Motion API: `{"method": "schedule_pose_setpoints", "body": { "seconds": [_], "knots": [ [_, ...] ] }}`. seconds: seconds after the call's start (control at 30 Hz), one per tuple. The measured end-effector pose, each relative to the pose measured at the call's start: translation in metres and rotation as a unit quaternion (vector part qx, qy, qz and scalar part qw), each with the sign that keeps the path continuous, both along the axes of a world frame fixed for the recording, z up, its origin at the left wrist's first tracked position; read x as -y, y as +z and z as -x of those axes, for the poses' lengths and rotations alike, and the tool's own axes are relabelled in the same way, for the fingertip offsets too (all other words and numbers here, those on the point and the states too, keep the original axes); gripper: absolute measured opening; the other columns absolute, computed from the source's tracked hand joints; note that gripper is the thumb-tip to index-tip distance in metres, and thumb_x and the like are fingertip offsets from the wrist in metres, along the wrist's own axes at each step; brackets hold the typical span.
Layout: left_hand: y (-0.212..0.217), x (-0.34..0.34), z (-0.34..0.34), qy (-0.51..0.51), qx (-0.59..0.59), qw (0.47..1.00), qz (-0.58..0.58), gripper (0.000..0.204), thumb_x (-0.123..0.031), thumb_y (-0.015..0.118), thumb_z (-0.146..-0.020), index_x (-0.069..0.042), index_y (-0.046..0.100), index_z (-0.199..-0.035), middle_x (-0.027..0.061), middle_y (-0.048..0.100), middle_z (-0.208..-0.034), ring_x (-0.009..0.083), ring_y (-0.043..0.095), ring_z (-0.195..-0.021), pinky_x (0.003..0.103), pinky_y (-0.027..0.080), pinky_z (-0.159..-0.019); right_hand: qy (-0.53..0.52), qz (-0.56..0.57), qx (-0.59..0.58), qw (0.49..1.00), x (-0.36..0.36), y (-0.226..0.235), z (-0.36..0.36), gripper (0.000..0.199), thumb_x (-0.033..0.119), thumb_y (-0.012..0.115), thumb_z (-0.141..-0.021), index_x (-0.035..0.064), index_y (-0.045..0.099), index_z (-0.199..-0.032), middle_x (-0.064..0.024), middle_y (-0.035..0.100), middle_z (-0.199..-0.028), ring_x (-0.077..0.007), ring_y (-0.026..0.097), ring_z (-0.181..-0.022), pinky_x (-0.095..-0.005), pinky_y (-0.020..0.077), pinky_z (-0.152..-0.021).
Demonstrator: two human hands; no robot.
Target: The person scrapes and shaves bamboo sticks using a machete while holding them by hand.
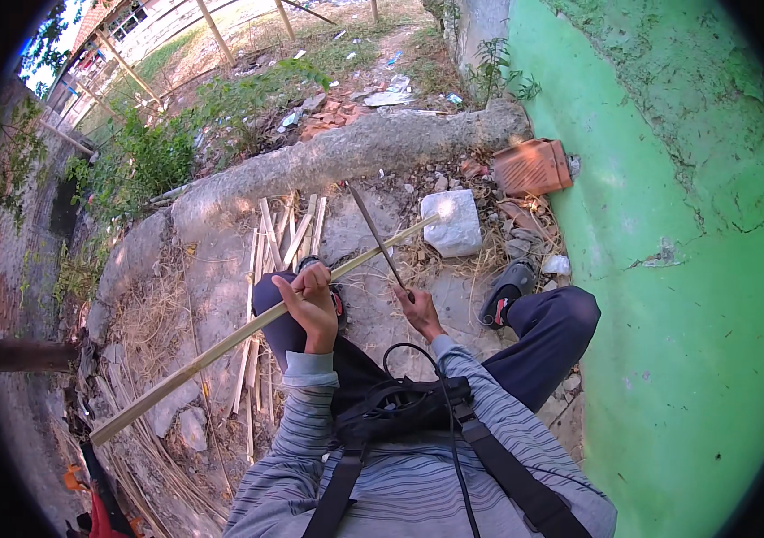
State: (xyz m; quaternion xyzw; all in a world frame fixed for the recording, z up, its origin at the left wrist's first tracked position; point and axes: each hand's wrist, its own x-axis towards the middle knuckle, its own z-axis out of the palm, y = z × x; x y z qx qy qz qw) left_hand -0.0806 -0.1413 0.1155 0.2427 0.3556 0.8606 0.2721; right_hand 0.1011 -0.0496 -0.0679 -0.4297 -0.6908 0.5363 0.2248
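Note:
A long pale bamboo strip (212,356) runs slantwise from the lower left up to a white block (452,224), and its far end lies over that block's edge. My left hand (312,307) is closed around the strip over my left knee, its thumb sticking out. In my right hand (420,313) is the handle of a long dark knife (373,222), its blade pointing up and to the left. The blade crosses the strip between my left hand and the block; whether it touches the strip I cannot tell.
Split bamboo strips (261,251) lie beside my left leg, with thin slivers (140,471) scattered further left. A low stone kerb (337,157) runs across ahead. An orange hollow brick (533,168) sits against the green wall (669,341) at my right.

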Motion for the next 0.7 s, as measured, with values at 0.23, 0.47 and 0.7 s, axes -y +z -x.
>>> {"method": "schedule_pose_setpoints", "body": {
  "seconds": [0.23, 0.47, 0.7],
  "knots": [
    [-0.007, -0.014, -0.008, -0.012, 0.007, 1.0, 0.012, 0.069, -0.065, 0.022, -0.108, -0.012, 0.018, -0.065, 0.0002, 0.02, -0.064, 0.0176, 0.023, -0.066, 0.033, 0.023, -0.067, -0.079, 0.121, 0.014, 0.989, -0.017, -0.069, -0.023, 0.085, 0.075, 0.045, -0.098, -0.0044, 0.056, -0.07, -0.0104, 0.047, -0.058, -0.0189, 0.048, -0.06, -0.0417, 0.0418, -0.06],
    [-0.007, -0.003, 0.0, 0.009, 0.0, 1.0, 0.013, 0.069, -0.064, 0.02, -0.109, -0.012, 0.016, -0.064, -0.0005, 0.018, -0.062, 0.017, 0.021, -0.063, 0.034, 0.022, -0.064, -0.035, 0.008, -0.022, 0.999, -0.015, -0.061, -0.01, 0.075, 0.075, 0.047, -0.098, 0.0066, 0.053, -0.067, -0.0027, 0.051, -0.058, -0.0113, 0.05, -0.049, -0.031, 0.0374, -0.046],
    [-0.011, -0.011, -0.007, -0.015, -0.003, 1.0, 0.007, 0.068, -0.061, 0.02, -0.11, -0.012, 0.015, -0.064, -0.0008, 0.017, -0.061, 0.0167, 0.02, -0.062, 0.034, 0.022, -0.064, -0.104, 0.112, 0.042, 0.987, -0.021, -0.07, -0.023, 0.081, 0.068, 0.043, -0.102, -0.008, 0.061, -0.079, -0.0228, 0.054, -0.064, -0.0283, 0.052, -0.062, -0.0459, 0.0442, -0.066]
  ]
}}
